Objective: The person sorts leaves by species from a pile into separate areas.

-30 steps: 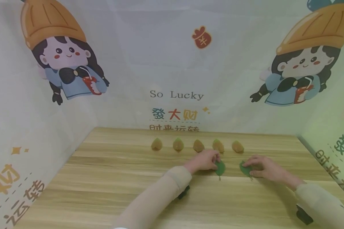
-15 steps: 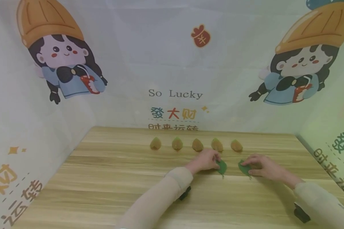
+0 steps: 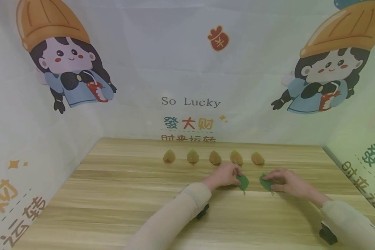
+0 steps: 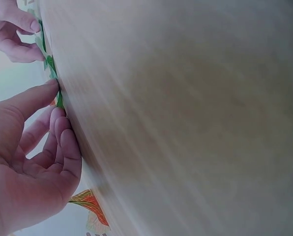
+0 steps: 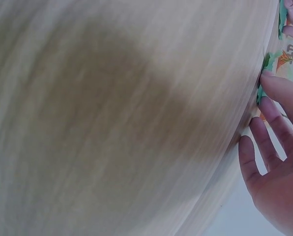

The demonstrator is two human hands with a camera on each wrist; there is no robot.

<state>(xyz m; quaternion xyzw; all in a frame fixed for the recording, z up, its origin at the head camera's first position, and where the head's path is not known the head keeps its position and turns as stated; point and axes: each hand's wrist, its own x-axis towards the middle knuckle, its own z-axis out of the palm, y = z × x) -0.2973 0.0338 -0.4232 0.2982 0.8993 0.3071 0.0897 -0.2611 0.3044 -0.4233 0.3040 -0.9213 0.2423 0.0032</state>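
Two green leaves lie side by side on the wooden table, their thin stems pointing toward the near edge in the head view. My left hand pinches the left green leaf at its left edge; in the left wrist view thumb and fingertips meet on that leaf close to the tabletop. On the other leaf, my right hand has thumb and index finger at its right side. The right wrist view shows this leaf between them, the other fingers spread loosely.
Behind the hands, several orange-brown leaves with green tips, such as the leftmost leaf, stand in a row along the back of the table. A printed cloth with cartoon figures walls the table at the back and sides.
The left green leaf has turned slightly, its stem swinging to the right, while the left hand keeps hold of it. The right hand and its leaf have hardly moved. The head view has shifted a little.
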